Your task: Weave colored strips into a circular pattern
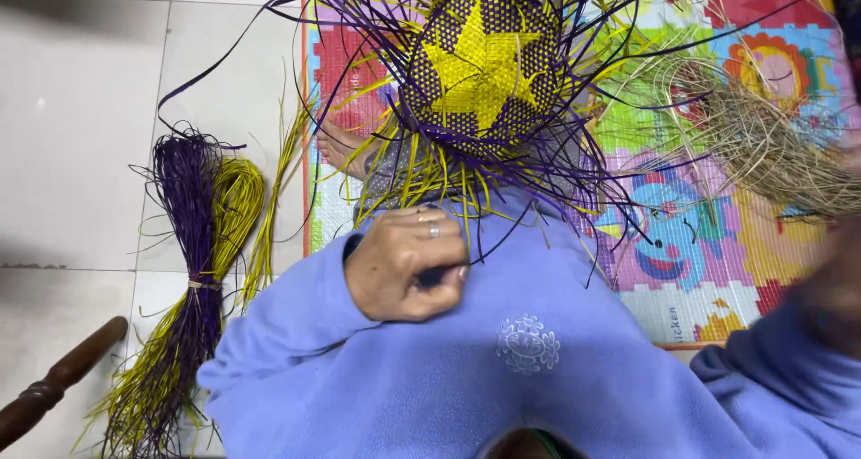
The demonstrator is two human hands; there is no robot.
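One round purple woven piece (484, 64) bears a yellow star, strands loose

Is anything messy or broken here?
Nothing looks broken. The woven piece with the yellow star has loose purple and yellow strips sticking out all around, unfinished. A tangle of tan fibre sprawls across the colourful mat.

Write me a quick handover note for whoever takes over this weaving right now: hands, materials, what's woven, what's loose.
Left hand: closed in a grip on purple strands near the chest, ring on one finger.
Right hand: blurred at the frame's right edge; cannot tell what it holds.
Woven piece: over the knee, purple round with a yellow star finished at its centre.
Left: loose strand ends all round its rim.
Spare purple and yellow bundle: tied, on the tile floor at left.
Tan fibre pile: on the play mat.
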